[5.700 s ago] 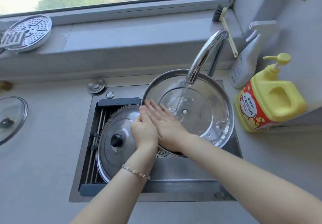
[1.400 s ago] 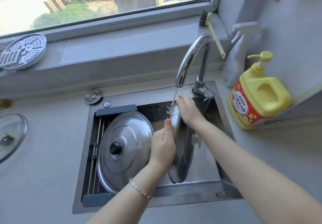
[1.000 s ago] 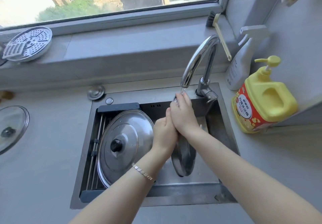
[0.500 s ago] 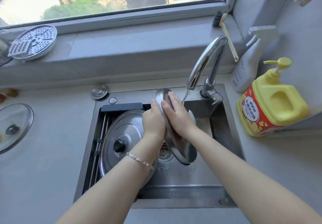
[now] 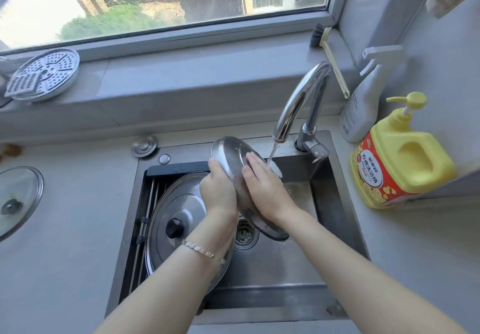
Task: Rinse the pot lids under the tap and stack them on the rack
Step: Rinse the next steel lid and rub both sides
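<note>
I hold a steel pot lid [image 5: 231, 155] on edge over the sink [image 5: 280, 268], tilted, just left of the water stream from the tap [image 5: 298, 100]. My left hand [image 5: 218, 190] grips its left rim. My right hand [image 5: 265, 185] lies flat against its right face, and water runs onto those fingers. A second steel lid [image 5: 176, 209] with a black knob lies on the roll-up rack [image 5: 149, 203] across the sink's left part, partly under my left arm. A glass lid [image 5: 18, 198] rests on the counter at the far left.
A yellow pump bottle [image 5: 400, 162] and a white spray bottle [image 5: 363, 105] stand right of the sink. A dish brush [image 5: 330, 58] leans on the window ledge. A perforated steamer plate [image 5: 44, 74] sits on the ledge at left. A sink plug [image 5: 144, 145] lies behind the sink.
The lid was held flat under the tap, then turned on edge. Over the last second both hands raised it and tilted its top leftward, closer to the spout.
</note>
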`<move>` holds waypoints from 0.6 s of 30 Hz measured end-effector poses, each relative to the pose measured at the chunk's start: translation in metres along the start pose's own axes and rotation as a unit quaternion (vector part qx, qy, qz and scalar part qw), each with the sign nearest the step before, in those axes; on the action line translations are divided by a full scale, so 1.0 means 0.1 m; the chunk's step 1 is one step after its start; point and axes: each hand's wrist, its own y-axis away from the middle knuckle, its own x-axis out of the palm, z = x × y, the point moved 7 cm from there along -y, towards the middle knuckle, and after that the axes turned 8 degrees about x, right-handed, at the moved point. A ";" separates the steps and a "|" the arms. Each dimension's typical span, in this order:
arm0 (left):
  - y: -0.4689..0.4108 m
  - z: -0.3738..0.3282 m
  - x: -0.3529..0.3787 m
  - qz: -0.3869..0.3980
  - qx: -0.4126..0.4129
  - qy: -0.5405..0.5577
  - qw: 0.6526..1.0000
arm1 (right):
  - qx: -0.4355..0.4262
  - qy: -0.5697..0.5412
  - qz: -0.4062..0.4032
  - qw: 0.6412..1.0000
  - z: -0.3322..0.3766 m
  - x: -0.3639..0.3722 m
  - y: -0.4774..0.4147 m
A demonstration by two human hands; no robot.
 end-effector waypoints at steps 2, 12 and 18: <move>0.11 -0.04 0.02 0.002 0.003 -0.002 1.000 | 0.014 -0.009 -0.014 1.000 0.09 -0.08 -0.10; -0.11 -0.03 -0.31 -0.127 -0.093 0.093 0.983 | -0.041 0.102 0.008 0.994 -0.23 -0.09 0.27; -0.02 -0.03 -0.37 -0.162 -0.091 0.085 0.979 | -0.099 0.144 -0.009 0.985 -0.11 0.02 0.49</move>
